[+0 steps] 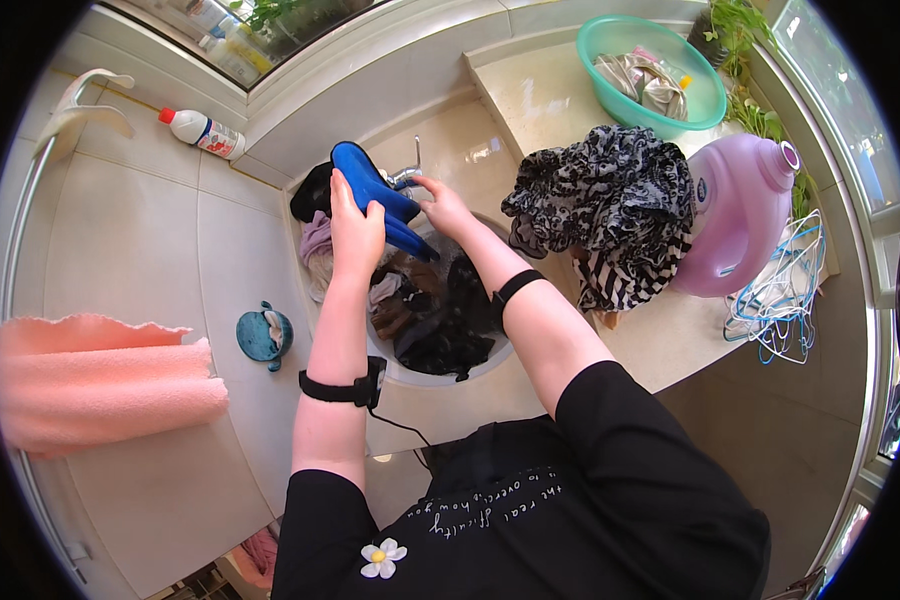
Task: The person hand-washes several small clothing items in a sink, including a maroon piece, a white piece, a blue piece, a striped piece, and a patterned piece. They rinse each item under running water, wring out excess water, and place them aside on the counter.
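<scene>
My left hand [358,232] grips a blue fabric piece with dark edging [364,180], held above the back left of a round white sink basin [487,360]. The fabric's lower part hangs down toward the water. At its right end is my right hand [448,208], thumb and forefinger somewhat apart, close to a chrome faucet [405,178]; whether they pinch the fabric is unclear. Dark wet clothes [442,337] lie in the sudsy basin, with brown ones among them. Left of the fabric, a black cloth [313,191] and a lilac cloth [316,236] rest on the rim.
To the right stand a black-and-white patterned garment pile [604,199], a purple detergent jug [742,217], wire hangers [776,300] and a green basin [600,82] holding cloth. On the left are a white bottle [202,133], a teal pot [259,337] and a pink towel [112,382].
</scene>
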Demonstrator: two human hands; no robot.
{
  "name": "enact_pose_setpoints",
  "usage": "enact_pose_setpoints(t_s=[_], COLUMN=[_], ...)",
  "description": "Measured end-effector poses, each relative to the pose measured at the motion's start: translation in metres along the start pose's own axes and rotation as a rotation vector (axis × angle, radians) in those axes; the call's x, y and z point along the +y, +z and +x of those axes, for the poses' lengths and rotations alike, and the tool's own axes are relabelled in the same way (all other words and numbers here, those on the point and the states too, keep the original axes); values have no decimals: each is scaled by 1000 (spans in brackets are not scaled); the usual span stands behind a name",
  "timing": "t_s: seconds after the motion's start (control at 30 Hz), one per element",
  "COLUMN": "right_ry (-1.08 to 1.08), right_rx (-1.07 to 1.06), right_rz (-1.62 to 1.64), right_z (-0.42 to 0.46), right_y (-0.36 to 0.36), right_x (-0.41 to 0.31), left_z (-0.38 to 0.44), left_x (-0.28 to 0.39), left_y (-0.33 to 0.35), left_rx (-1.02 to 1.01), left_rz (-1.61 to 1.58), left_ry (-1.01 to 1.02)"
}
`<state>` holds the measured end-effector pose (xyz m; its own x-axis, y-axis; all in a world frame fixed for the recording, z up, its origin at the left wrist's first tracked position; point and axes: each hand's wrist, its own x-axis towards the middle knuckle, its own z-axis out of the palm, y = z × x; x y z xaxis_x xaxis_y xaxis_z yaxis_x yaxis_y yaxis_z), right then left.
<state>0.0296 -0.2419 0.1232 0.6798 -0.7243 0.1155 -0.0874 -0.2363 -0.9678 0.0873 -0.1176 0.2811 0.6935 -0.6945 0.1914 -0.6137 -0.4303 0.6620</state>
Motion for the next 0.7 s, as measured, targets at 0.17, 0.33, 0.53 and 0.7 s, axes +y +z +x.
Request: enact_pose_setpoints(t_s=[0.17,0.33,0.53,0.7], right_ry=[125,173,35,113], right_rx=[-65,87,158,94], right_rz=[260,227,361,427], right_z=[12,16,16,12], right_y=[7,-10,-11,-29], right_x=[-20,-21,-42,-60], left_z=[-23,-23,28,48], left_x=[0,1,10,-23], left_y=[1,-1,2,-3], left_rx=[19,64,6,-170], left_rz=[20,69,118,-650], left_ry=[69,28,-91,-447])
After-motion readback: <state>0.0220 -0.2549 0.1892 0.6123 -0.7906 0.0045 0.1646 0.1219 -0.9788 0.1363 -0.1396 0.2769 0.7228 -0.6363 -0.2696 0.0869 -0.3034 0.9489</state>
